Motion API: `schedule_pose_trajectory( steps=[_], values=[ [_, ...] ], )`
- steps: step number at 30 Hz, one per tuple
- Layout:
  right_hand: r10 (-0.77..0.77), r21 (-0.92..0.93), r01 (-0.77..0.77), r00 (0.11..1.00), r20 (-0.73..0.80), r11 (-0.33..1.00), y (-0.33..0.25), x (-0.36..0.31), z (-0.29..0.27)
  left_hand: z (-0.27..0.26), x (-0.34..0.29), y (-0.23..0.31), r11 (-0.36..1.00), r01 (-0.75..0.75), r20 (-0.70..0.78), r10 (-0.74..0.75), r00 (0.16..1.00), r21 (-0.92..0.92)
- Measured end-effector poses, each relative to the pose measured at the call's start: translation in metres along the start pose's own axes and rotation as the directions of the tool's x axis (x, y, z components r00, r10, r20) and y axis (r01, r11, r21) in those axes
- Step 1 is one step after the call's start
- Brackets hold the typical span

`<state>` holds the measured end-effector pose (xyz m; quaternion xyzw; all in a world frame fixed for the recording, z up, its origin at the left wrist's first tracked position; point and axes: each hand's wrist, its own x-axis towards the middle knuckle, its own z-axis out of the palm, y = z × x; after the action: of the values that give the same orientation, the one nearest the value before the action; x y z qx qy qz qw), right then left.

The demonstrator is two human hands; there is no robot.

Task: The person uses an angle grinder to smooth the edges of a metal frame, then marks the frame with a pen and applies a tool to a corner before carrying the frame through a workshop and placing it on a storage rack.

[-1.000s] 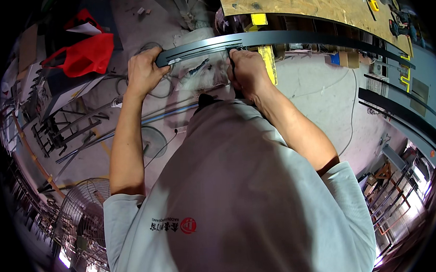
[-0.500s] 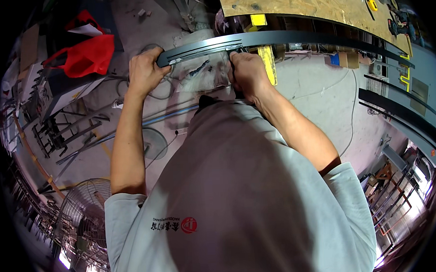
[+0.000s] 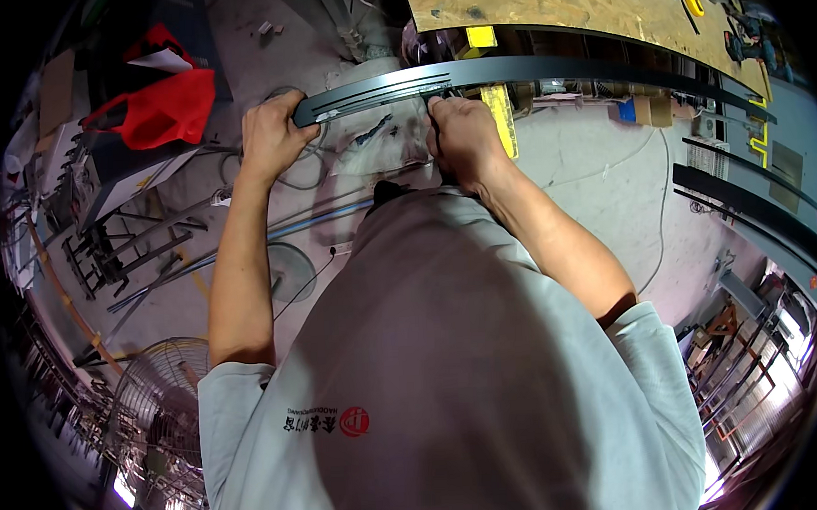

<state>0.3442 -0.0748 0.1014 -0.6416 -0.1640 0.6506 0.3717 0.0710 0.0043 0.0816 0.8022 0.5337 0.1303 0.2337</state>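
The bar (image 3: pixel 528 70) is pinched by the left hand (image 3: pixel 271 136), maybe against wobbling; the right hand's (image 3: pixel 467 136) hold cannot be told.

I wear a pale grey shirt (image 3: pixel 450 363) with wide short sleeves (image 3: pixel 235 404), a round red emblem (image 3: pixel 354 421) and small dark lettering (image 3: pixel 312 422) printed on its front; my forearms (image 3: pixel 241 262) and hands (image 3: pixel 270 141) are bare

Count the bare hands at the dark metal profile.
2: the left hand grips the left end of the metal profile; the right hand is farther right, at its near edge. No other hand shows.
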Motion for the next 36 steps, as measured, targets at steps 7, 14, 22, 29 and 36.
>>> schedule_pose_trajectory(
  steps=[7, 14, 22, 29, 36],
  values=[
    [-0.105, -0.17, 0.103, 0.994, 0.0, 0.98, 0.005, 0.01, 0.002, 0.0, 0.0, 0.0, 1.0, 0.004, 0.001, -0.004, 1.0, 0.004],
    [-0.066, -0.139, 0.066, 0.998, 0.006, 0.988, 0.006, 0.001, -0.004, 0.002, 0.001, -0.002, 1.0, -0.022, -0.015, 0.022, 1.0, -0.001],
    [-0.299, -0.404, 0.31, 0.95, 0.093, 0.861, 0.021, 0.021, -0.003, 0.001, 0.002, -0.002, 1.0, 0.003, 0.002, -0.003, 1.0, -0.004],
    [-0.516, -0.597, 0.48, 0.847, 0.126, 0.643, 0.032, 0.022, -0.013, 0.0, 0.001, 0.001, 1.0, -0.015, -0.011, 0.016, 1.0, 0.004],
    [-0.155, -0.215, 0.143, 0.987, -0.039, 0.966, 0.011, 0.016, -0.011, 0.0, 0.002, 0.001, 1.0, 0.018, 0.023, -0.018, 1.0, 0.011]
  ],
)
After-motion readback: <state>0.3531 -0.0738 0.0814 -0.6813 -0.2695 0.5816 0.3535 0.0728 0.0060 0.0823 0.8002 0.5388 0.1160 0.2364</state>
